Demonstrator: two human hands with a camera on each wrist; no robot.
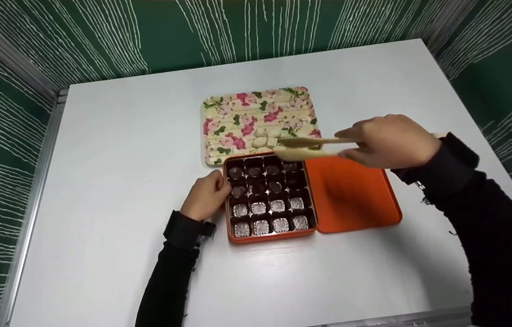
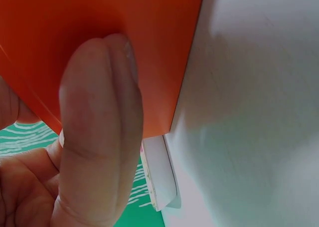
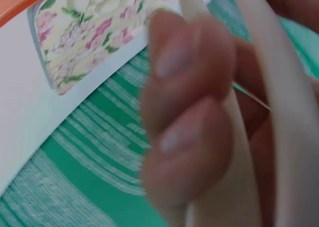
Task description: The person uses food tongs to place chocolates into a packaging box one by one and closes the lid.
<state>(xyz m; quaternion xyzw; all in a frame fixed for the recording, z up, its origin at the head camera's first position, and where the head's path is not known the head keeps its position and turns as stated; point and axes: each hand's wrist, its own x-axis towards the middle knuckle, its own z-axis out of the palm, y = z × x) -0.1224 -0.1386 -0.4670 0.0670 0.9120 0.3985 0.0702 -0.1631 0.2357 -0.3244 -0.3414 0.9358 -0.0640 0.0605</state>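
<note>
My left hand point(image 1: 206, 196) grips the left wall of an orange tin box point(image 1: 270, 239), with fingers pressed on its outer side in the left wrist view. Dark round pieces, seemingly chocolates point(image 1: 254, 171), sit in the box's far compartments; the nearer rows show shiny patterned squares point(image 1: 261, 227). My right hand point(image 1: 390, 141) holds pale wooden tongs point(image 1: 315, 153), their tips slightly apart above the box's far edge. Beyond the box lies a floral tray point(image 1: 256, 106), bearing several cream-coloured pieces point(image 1: 260, 142) by the tong tips. Whether anything is between the tips, I cannot tell.
An orange lid point(image 1: 356, 195) lies flat against the box's right side, beneath my right hand. All stand on a white table point(image 1: 124, 150). Green panels with white streaks point(image 1: 256, 32) rise behind and beside it.
</note>
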